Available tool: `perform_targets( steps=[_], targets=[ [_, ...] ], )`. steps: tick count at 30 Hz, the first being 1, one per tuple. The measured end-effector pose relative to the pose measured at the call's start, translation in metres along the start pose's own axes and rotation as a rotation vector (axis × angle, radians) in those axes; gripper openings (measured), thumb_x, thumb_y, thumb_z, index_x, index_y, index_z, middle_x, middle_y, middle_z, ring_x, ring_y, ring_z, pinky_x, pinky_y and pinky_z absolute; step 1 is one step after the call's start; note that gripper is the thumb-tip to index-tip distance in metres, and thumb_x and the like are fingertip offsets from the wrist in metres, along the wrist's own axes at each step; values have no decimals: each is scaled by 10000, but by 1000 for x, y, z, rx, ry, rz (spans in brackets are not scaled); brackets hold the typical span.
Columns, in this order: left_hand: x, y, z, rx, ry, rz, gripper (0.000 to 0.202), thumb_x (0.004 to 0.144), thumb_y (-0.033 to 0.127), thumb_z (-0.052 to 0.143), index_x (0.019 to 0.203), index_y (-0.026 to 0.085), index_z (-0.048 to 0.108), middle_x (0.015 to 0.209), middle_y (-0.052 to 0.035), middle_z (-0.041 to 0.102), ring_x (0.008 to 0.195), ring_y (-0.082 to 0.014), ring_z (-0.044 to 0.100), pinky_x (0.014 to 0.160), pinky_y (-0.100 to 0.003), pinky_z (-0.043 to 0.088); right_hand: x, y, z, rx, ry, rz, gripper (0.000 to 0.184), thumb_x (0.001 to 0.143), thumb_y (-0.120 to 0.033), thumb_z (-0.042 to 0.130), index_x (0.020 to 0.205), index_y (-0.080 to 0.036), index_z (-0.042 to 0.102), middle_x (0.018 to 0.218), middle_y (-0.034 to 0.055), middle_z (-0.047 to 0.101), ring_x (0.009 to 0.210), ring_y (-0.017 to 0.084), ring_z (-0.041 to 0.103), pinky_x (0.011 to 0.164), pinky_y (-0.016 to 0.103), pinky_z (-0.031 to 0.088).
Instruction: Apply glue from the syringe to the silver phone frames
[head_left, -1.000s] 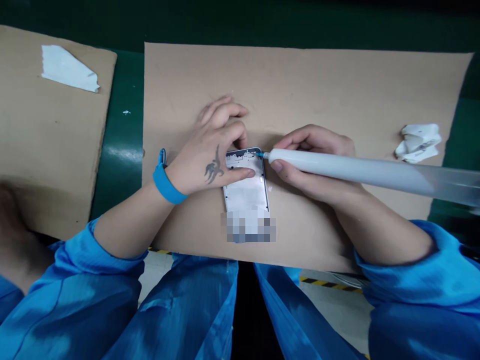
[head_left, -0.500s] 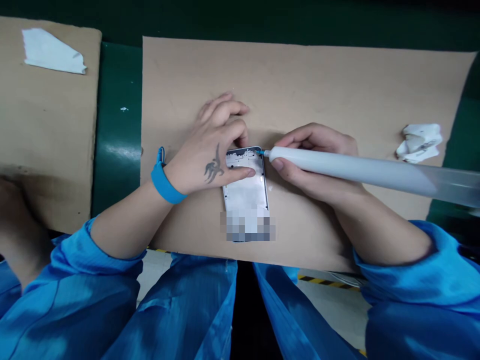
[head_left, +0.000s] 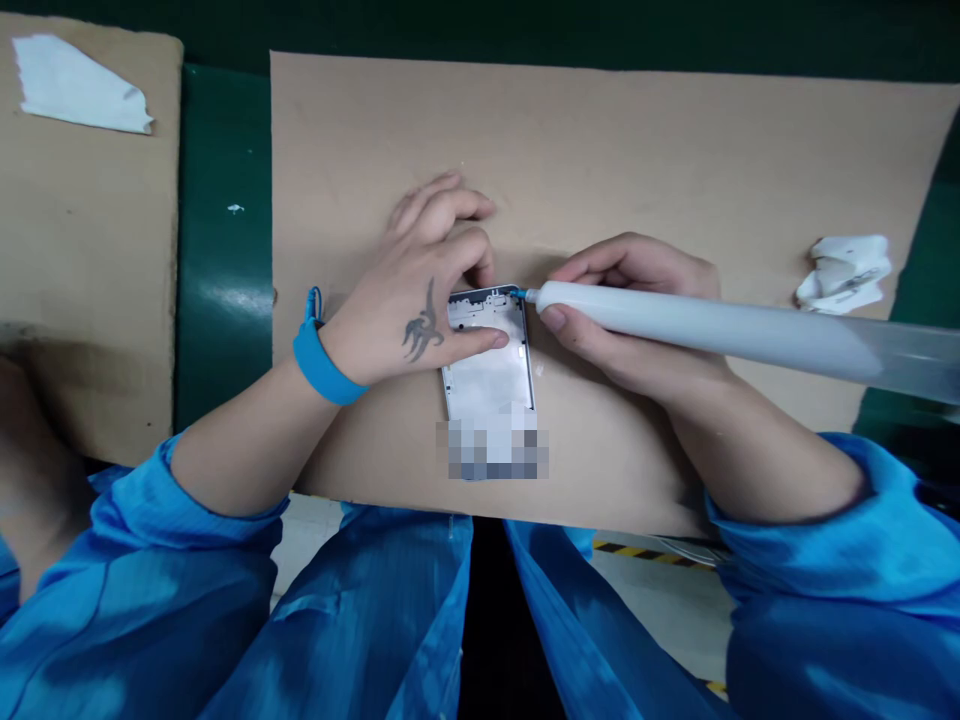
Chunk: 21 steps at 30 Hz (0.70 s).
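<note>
A silver phone frame [head_left: 491, 375] lies flat on brown cardboard, its lower end blurred out by pixel blocks. My left hand [head_left: 427, 290] steadies it: the thumb presses across its face and the bent index finger sits at the top edge, while the other fingers curl over the cardboard. In my right hand [head_left: 637, 320] is a big glue syringe [head_left: 720, 325], white-filled with a clear rear part, held nearly level between thumb and fingers. Its thin blue nozzle [head_left: 519, 293] meets the frame's upper right corner. Around my left wrist is a blue strap [head_left: 326, 368].
The cardboard sheet [head_left: 360, 120] covers a dark green table [head_left: 221, 260]. A crumpled white tissue [head_left: 844, 273] lies at right. Another cardboard piece [head_left: 90, 260] at left bears a white paper scrap [head_left: 82, 85]. Part of another person's arm [head_left: 34, 460] shows at the left edge.
The whole view has shifted slightly, so the cardboard and left-hand scrap appear higher and further left. Both hands keep their hold, and the nozzle stays at the frame's upper right corner.
</note>
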<state>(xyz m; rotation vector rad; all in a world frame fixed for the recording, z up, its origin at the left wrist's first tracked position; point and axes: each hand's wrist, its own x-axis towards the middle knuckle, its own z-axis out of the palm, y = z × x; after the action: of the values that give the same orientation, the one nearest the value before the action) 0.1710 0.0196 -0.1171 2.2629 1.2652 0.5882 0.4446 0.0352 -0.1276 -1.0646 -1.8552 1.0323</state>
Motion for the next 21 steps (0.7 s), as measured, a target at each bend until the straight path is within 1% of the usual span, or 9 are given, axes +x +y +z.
perform_targets(
  steps=[3,6,10,14,18,19,21],
  targets=[
    [1,2,-2,-4,-26,-43,477,822,514,1022,1083,298,687,1646,-119,585,1759,-456,315,1434,-759,373,0,1,-1,-22,-14,3,359,874,-577,1003,1038,-297,848,941,20,835,732,205,745,625,338,622],
    [1,3,-2,-18,-22,-52,469,822,550,1013,1076,306,704,1640,-107,599,1758,-451,324,1435,-753,378,0,1,-2,-17,-21,-6,317,896,-546,986,1047,-303,851,938,14,834,722,200,741,625,341,621],
    [0,-1,-2,-54,16,-22,436,830,572,992,1085,335,729,1615,-91,628,1725,-465,375,1409,-796,398,-1,0,-2,-1,-18,6,304,903,-538,985,1031,-305,838,918,9,823,714,201,737,650,356,644],
    [-1,-5,-2,-44,-16,-2,365,900,568,904,1159,386,723,1627,-40,610,1745,-423,335,1413,-847,368,-1,-1,-2,10,-8,25,259,935,-508,953,1017,-295,830,908,13,822,703,198,732,620,349,630],
    [-2,-5,-1,-12,-23,-8,388,910,611,879,1150,353,719,1647,-79,577,1756,-415,318,1439,-787,373,-1,-2,-2,14,4,24,253,924,-490,962,1007,-290,830,913,14,821,716,199,732,627,349,613],
    [-2,-5,-1,-10,-26,-8,374,924,619,860,1151,357,720,1656,-74,570,1758,-408,313,1443,-777,370,-1,-2,-2,17,1,25,254,923,-492,962,1006,-292,828,909,14,820,713,198,730,619,349,605],
    [-3,-5,0,-16,-26,-4,338,944,615,827,1155,373,720,1667,-46,568,1760,-407,304,1436,-798,360,-1,-2,-2,20,-7,31,271,921,-518,964,1005,-302,823,903,13,818,712,203,732,603,353,594]
  ],
)
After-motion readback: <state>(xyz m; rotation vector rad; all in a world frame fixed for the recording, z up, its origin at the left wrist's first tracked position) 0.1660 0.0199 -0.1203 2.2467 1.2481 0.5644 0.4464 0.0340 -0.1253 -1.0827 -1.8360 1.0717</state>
